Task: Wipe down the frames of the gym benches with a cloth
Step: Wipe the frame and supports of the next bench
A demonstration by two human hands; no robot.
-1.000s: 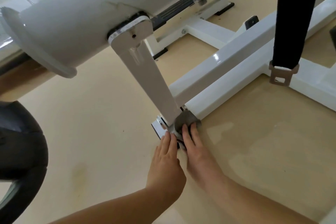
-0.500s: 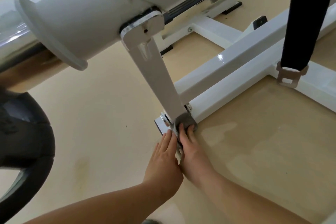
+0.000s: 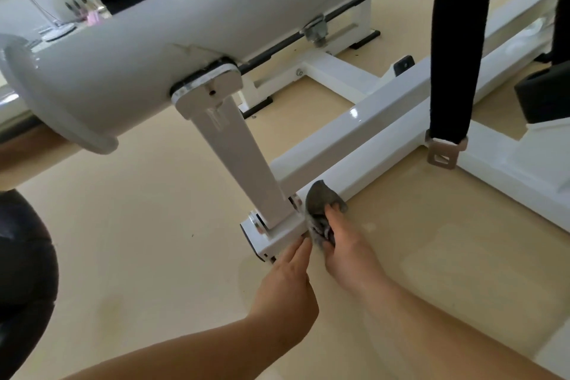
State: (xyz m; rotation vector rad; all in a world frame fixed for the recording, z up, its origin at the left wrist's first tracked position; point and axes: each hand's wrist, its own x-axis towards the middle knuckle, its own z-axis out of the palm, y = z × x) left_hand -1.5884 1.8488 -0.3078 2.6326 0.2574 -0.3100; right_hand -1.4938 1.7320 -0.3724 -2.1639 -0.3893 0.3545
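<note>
A white bench frame lies low on the tan floor, its near end at centre. A flat white bracket rises from that end to a thick white tube overhead. A grey cloth is pressed on the frame's lower rail beside the bracket's foot. My right hand holds the cloth, fingers on top of it. My left hand rests with straight fingers touching the frame's end, just left of the cloth.
A black strap with a metal buckle hangs down over the frame's right part. A black rounded object fills the left edge. More white frame bars and black feet lie behind. Open floor spreads left and right of my arms.
My right hand has slid the cloth from the bracket's foot to the right, onto the lower rail. My left hand stays at the frame's end. The camera has shifted.
</note>
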